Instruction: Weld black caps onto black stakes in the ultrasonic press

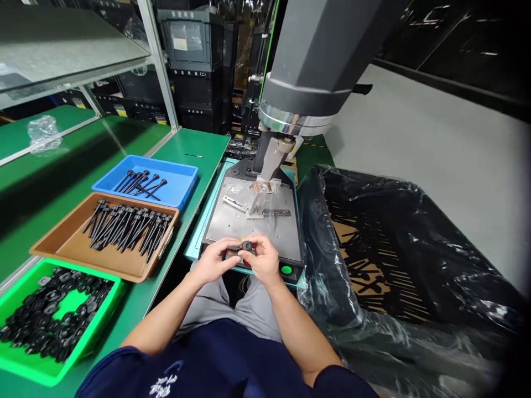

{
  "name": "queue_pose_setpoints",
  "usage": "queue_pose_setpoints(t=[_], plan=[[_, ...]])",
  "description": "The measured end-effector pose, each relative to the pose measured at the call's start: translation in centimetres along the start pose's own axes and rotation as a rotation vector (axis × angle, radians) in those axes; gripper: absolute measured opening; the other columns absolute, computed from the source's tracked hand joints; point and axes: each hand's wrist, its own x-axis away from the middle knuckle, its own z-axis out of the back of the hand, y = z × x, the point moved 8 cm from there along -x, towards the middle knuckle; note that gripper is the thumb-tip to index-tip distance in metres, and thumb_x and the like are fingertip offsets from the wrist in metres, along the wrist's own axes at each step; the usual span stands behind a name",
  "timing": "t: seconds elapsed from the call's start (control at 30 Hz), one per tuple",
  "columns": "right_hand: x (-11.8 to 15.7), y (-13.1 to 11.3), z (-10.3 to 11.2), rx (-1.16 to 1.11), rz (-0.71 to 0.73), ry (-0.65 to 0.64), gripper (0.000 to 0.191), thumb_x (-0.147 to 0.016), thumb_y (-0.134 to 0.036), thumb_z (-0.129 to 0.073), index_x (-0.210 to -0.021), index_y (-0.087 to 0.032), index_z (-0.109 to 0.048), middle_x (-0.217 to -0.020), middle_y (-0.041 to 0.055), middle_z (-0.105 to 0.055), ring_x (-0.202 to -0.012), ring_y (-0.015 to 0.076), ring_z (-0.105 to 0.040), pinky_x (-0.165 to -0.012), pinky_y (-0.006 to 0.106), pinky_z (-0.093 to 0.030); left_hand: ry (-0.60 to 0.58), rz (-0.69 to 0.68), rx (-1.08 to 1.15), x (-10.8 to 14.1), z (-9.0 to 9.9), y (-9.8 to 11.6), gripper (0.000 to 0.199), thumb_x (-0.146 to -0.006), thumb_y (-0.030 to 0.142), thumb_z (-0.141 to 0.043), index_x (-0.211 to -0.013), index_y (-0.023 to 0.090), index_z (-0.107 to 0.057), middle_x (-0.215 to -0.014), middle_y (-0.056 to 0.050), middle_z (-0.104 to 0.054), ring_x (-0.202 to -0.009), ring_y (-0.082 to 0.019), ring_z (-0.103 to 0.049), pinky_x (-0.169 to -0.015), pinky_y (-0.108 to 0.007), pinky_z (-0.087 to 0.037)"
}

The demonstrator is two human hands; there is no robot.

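A small black round part [247, 245] is pinched in the fingers of my right hand [264, 260], above the front edge of the machine's metal plate [265, 235]. My left hand [215, 260] is closed beside it, its fingertips touching or nearly touching the part; what it grips is mostly hidden by the fingers. Beyond both hands, a clear fixture [258, 203] stands on the plate under the machine's horn [274, 159].
At the left lie a blue tray [174, 193] and a brown tray [66, 237] with black stemmed parts, and a green bin [116, 287] of black round parts. A plastic-lined box [338, 265] with black rods stands right. The machine head [307, 72] overhangs the plate.
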Motion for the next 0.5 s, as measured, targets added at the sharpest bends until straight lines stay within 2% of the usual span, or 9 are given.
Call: queue_pose_setpoints(t=[0.1,0.2,0.37,0.5], plan=[[-0.5,-1.3,-1.4,-0.034,0.078,-0.011,0.033,-0.07,-0.04,-0.082,-0.09,-0.025,-0.06,-0.087,0.0037,-0.061,-0.082,0.0203,-0.06,-0.075,0.035,-0.052,0.055,-0.018,0.036,0.1,-0.4,0.8,0.024,-0.067,0.01,-0.076,-0.088,0.02,-0.075,-0.099,-0.008,-0.069,-0.1,-0.025,-0.059,-0.092,-0.032,-0.045],[-0.4,-1.5,-2.0,-0.056,0.103,-0.028,0.031,-0.072,-0.035,-0.081,-0.093,-0.026,-0.06,-0.087,0.0029,-0.061,-0.081,0.0192,-0.061,-0.075,0.034,-0.052,0.156,-0.021,0.049,0.0,0.4,0.7,0.012,-0.067,0.011,-0.075,-0.076,0.02,-0.073,-0.085,-0.007,-0.068,-0.09,-0.023,-0.06,-0.087,-0.031,-0.046],[-0.3,0.1,-1.9,0.05,-0.01,-0.072,0.047,-0.077,-0.034,-0.076,-0.119,-0.027,-0.058,-0.104,0.0071,-0.066,-0.084,0.0203,-0.064,-0.079,0.038,-0.054,0.202,-0.04,-0.002,0.1,1.1,0.9,0.007,-0.069,0.016,-0.076,-0.073,0.019,-0.071,-0.07,-0.002,-0.062,-0.069,-0.016,-0.054,-0.07,-0.025,-0.044],[-0.5,0.8,-2.2,0.071,-0.071,-0.09,0.044,-0.081,-0.032,-0.069,-0.122,-0.025,-0.058,-0.101,0.0075,-0.069,-0.084,0.0203,-0.065,-0.079,0.037,-0.054,0.176,-0.046,-0.015,0.2,1.1,0.6,0.007,-0.073,0.023,-0.074,-0.078,0.018,-0.071,-0.067,0.0,-0.06,-0.062,-0.013,-0.051,-0.063,-0.024,-0.042]])
